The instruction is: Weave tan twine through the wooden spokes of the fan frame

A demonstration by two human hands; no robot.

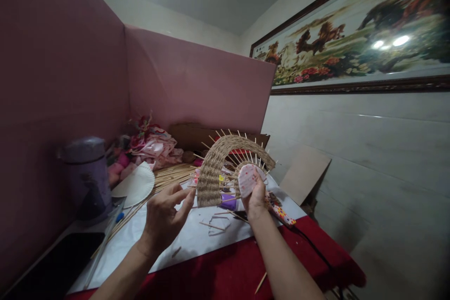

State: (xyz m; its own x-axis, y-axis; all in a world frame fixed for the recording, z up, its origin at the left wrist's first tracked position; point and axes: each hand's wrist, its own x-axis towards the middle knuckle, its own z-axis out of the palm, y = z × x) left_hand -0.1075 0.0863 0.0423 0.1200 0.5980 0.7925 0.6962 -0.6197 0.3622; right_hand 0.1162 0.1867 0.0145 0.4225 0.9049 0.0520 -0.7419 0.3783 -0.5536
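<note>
A half-ring fan [210, 179] woven of brown twine over thin wooden sticks is held up above the table. Stick ends poke out all along its outer edge, and bare sticks span the gap to its hub. At the hub sits a rounded pad of pale pink patterned cloth [247, 179]. My right hand [256, 197] is closed on this pad, thumb on the near face. My left hand [168, 215] is at the fan's left edge, thumb and forefinger drawn together by a stick end; the exact contact is hard to see.
Long thin sticks [168, 176] lie behind a white pleated paper plate [138, 186]. A purple tumbler [89, 183] and a dark phone-like slab [58, 262] are at left. Pink cloth [156, 147] is heaped at the back. Cut stick pieces lie on white paper [190, 243] over a red tablecloth [211, 274].
</note>
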